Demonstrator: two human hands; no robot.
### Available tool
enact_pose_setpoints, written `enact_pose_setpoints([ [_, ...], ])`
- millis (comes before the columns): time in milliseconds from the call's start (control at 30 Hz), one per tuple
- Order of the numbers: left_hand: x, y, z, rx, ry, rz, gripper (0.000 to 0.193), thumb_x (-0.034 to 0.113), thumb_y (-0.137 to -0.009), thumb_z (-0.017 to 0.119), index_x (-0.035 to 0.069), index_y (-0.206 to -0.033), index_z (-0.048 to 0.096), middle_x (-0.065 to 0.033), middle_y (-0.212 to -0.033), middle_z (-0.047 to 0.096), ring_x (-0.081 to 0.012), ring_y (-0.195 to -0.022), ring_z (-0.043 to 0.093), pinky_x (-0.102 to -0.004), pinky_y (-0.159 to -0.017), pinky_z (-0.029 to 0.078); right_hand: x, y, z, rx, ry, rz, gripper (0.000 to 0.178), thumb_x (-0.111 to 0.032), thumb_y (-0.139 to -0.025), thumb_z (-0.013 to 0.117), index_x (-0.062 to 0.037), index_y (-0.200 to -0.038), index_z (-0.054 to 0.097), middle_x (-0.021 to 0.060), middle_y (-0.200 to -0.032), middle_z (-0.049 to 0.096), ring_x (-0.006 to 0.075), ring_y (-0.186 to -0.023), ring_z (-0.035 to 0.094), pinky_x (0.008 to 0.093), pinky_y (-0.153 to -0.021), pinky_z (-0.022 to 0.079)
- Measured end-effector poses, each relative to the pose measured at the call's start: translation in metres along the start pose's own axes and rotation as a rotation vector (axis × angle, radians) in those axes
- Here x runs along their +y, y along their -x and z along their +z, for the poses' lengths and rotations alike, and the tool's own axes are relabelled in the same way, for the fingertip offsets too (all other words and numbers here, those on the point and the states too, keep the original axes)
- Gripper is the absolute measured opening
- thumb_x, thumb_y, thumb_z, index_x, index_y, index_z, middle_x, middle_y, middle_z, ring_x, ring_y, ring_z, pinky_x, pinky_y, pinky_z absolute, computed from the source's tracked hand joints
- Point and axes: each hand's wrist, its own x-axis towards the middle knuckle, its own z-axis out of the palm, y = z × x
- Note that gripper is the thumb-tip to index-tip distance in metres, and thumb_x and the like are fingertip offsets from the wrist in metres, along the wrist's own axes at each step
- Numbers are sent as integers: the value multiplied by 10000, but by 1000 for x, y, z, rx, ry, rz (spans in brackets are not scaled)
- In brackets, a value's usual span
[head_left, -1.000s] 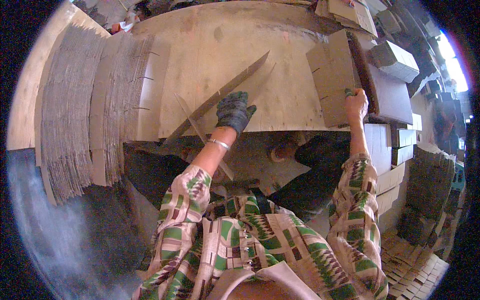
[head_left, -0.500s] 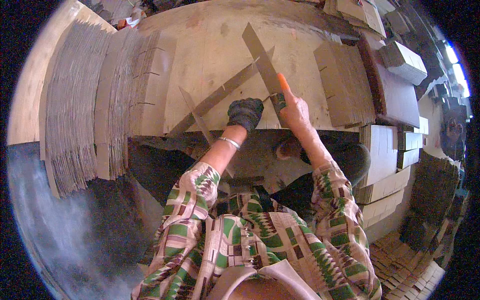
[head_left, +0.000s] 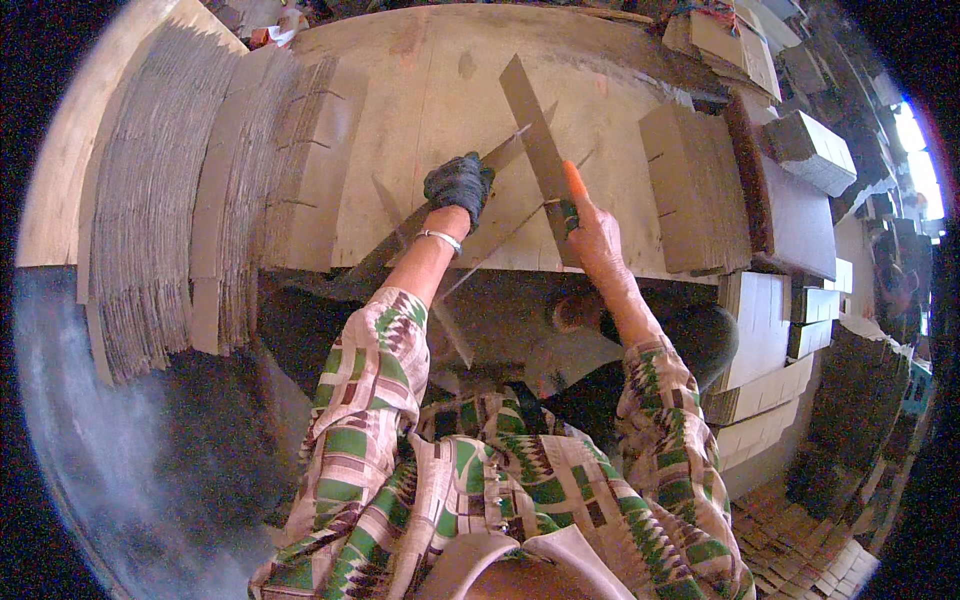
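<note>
My left hand (head_left: 461, 187), in a black glove, is closed on a slotted cardboard strip (head_left: 392, 247) that slants from lower left up to the right. My right hand (head_left: 598, 238) has an orange cover on one finger and something green around another. Its fingers are closed on a long cardboard strip (head_left: 535, 122), the index finger lying along the edge. The two strips cross above my hands. A thinner strip (head_left: 495, 247) runs edge-on between my hands, down over the near edge. Another narrow strip (head_left: 455, 335) hangs below my left wrist; the forearm hides its middle.
On the left of the wooden board (head_left: 440, 80) stand thick rows of cardboard strips (head_left: 155, 200). To the right lie another stack of cardboard (head_left: 695, 190), a dark brown box (head_left: 785, 200) and bundled pieces (head_left: 765, 320). My knees are below the near edge.
My left hand has moved left and a little farther away. A thin strip now shows edge-on between my hands. My right hand has shifted slightly nearer with its strip.
</note>
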Motion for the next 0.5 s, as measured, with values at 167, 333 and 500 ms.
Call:
enact_pose_setpoints([
  [167, -6, -9, 8, -4, 28, -30, 334, 344, -938, 482, 149, -1003, 746, -163, -1084, 706, -381, -1006, 686, -495, -859, 552, -8, 1, 1, 24, -9, -13, 908, -107, -842, 659, -328, -1583, 183, 201, -712, 680, 425, -624, 660, 527, -560, 514],
  [333, -9, -6, 17, 86, 12, 1, 297, 275, -911, 507, 131, -962, 762, -174, -1048, 704, -376, -954, 704, -488, -804, 572, -25, 2, -5, -15, -49, 115, 975, 75, -727, 590, -321, -1563, 280, 251, -804, 669, 454, -756, 653, 522, -657, 507],
  [500, -12, -4, 18, 94, 24, -12, 329, 299, -937, 457, 147, -976, 746, -165, -1044, 709, -391, -950, 695, -511, -811, 560, -36, 7, -14, -88, -21, 129, 994, 76, -715, 576, -315, -1570, 252, 256, -802, 666, 459, -763, 652, 531, -659, 501],
])
